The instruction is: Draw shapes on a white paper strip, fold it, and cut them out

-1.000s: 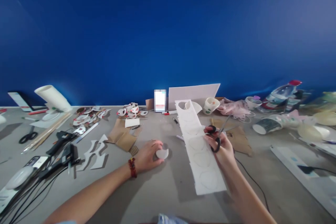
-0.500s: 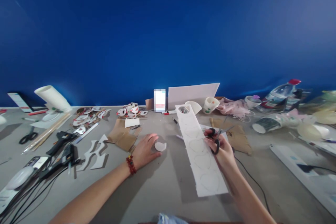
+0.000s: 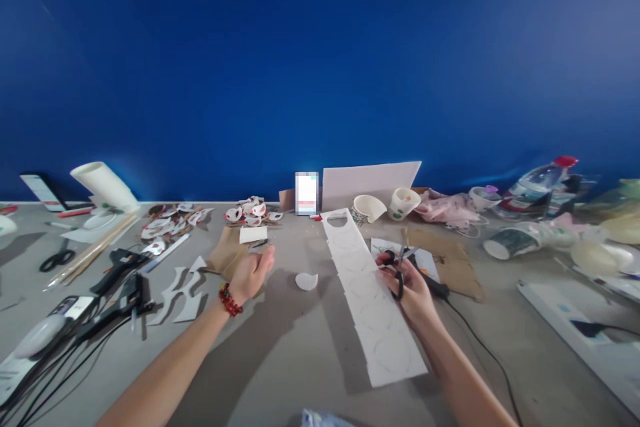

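Note:
My right hand (image 3: pixel 411 290) is closed on black-handled scissors (image 3: pixel 399 273), blades pointing up and away, and also on the edge of a long white paper strip (image 3: pixel 367 293). Drawn circles run along the strip, and its far end has a round hole. My left hand (image 3: pixel 253 273) is raised a little over the table, holding nothing, with its fingers extended; a red bead bracelet is on the wrist. A small white cut-out disc (image 3: pixel 307 281) lies between the two hands, touched by neither.
Glue guns (image 3: pixel 120 303), a power strip and white paper scraps (image 3: pixel 187 300) lie left. Behind are bird-like cut-outs (image 3: pixel 253 211), a lit phone (image 3: pixel 307 193) and paper cups (image 3: pixel 404 204). Brown cloth (image 3: pixel 445 257), a cable and a bottle (image 3: pixel 540 180) are right.
My left hand has moved left and lifted away from the white disc. My right hand has shifted slightly left with the scissors and strip.

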`<state>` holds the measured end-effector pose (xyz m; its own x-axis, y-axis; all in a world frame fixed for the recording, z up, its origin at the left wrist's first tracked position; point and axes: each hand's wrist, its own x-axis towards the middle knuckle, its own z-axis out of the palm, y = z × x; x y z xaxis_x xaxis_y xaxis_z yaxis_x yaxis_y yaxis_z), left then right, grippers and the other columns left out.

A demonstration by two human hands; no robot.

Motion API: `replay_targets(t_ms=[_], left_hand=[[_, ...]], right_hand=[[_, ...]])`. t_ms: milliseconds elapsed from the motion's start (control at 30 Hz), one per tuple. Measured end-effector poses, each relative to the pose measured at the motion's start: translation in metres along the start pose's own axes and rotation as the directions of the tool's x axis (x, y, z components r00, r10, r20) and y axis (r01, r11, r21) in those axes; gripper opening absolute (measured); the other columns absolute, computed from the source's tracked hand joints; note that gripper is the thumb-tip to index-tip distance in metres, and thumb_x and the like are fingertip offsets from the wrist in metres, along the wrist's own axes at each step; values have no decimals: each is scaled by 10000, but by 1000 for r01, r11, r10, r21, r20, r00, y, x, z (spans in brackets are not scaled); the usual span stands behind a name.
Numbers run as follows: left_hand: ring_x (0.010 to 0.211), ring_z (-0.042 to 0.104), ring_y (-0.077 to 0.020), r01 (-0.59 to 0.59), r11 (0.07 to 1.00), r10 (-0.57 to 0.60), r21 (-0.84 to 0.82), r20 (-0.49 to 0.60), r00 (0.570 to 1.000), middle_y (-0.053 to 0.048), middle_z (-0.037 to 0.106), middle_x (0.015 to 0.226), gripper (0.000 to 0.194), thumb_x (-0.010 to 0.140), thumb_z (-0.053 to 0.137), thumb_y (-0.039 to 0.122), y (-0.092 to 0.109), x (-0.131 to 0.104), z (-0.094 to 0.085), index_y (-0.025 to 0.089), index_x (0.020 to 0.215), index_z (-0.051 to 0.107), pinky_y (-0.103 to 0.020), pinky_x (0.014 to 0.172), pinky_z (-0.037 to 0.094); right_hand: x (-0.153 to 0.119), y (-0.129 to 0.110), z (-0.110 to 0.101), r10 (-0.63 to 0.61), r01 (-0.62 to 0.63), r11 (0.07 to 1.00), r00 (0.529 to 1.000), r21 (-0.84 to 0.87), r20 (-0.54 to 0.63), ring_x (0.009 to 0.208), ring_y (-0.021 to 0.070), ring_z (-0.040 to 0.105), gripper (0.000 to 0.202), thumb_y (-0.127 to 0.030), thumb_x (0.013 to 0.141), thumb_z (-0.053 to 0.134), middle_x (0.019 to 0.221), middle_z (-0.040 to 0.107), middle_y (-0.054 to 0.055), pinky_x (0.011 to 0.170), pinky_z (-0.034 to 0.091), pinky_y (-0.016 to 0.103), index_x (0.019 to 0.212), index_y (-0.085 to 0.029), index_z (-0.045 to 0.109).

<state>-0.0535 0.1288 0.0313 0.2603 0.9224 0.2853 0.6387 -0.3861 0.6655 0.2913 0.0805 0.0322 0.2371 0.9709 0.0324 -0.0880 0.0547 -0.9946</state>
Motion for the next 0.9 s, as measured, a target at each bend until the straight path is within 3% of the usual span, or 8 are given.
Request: replay_targets(t_ms=[67, 133, 233, 367, 467, 533, 733, 900], left_hand=[[547, 524, -155, -7, 1000, 6, 10, 26, 1000, -8, 526, 530, 499, 968, 359, 340, 0, 0, -9, 205, 509, 502, -265, 638, 387], [891, 628, -236, -26, 999, 26, 27, -15, 1000, -70, 688, 867, 232, 864, 561, 367, 0, 0, -15, 214, 726, 668, -317, 891, 411], [1226, 494, -340, -29, 999, 24, -42, -117, 993, -94, 669, 1153, 339, 656, 784, 354, -2, -2, -19, 247, 969, 712, -432, 1144, 209], [1019, 630, -298, 88, 958, -112, -272, -76, 991, -63, 732, 900, 264, 763, 689, 297, -1, -6, -17, 276, 1024, 723, -425, 1121, 295], [1178, 567, -288, 76, 950, -82, -301, -9, 997, -54, 684, 1173, 578, 736, 702, 232, 8, -9, -11, 282, 1299, 580, -404, 1124, 304], [1290, 474, -295, 35, 945, -43, -326, -16, 999, -53, 573, 1358, 625, 695, 764, 238, 17, -9, -3, 278, 1292, 582, -389, 1139, 286], [941, 635, -246, 226, 802, -171, -552, 150, 974, -72, 692, 1056, 235, 807, 704, 338, 37, -8, 30, 231, 1016, 701, -315, 834, 505], [1006, 594, -284, 50, 931, -30, -363, 60, 998, -76, 674, 1017, 190, 776, 726, 311, 30, -9, 37, 252, 955, 707, -411, 995, 421]], right_hand=[[0, 1, 1, 8, -8, 1000, 1000, 9, -2, 713, 176, 603, 427, -308, 575, 869, 877, 681, 43, 583, 456, 244, 929, -203, 655], [0, 2, 1, 18, -18, 1000, 1000, 17, 9, 705, 166, 597, 438, -305, 566, 875, 874, 682, 35, 590, 454, 238, 929, -204, 652], [-1, 6, 2, 28, -28, 1000, 999, 6, 36, 684, 153, 587, 438, -318, 589, 868, 873, 678, 24, 582, 443, 228, 952, -209, 649], [-2, 8, 5, 19, -19, 1000, 999, 1, 51, 707, 161, 600, 426, -354, 621, 857, 876, 674, 19, 610, 457, 237, 966, -215, 650], [-3, 8, 9, 17, -16, 1000, 998, -5, 59, 722, 162, 602, 427, -368, 625, 857, 890, 675, 26, 620, 460, 237, 963, -212, 648], [-3, 8, 13, 13, -12, 1000, 998, -12, 63, 726, 159, 599, 425, -368, 628, 856, 903, 674, 31, 628, 461, 236, 959, -209, 642], [-8, 4, 29, -17, 22, 998, 995, -55, 94, 711, 175, 601, 404, -402, 645, 834, 882, 671, 42, 586, 457, 243, 939, -216, 628], [-6, 1, 17, -21, 25, 996, 998, -87, 53, 638, 156, 578, 380, -369, 632, 831, 842, 652, 31, 520, 433, 235, 923, -222, 635]])
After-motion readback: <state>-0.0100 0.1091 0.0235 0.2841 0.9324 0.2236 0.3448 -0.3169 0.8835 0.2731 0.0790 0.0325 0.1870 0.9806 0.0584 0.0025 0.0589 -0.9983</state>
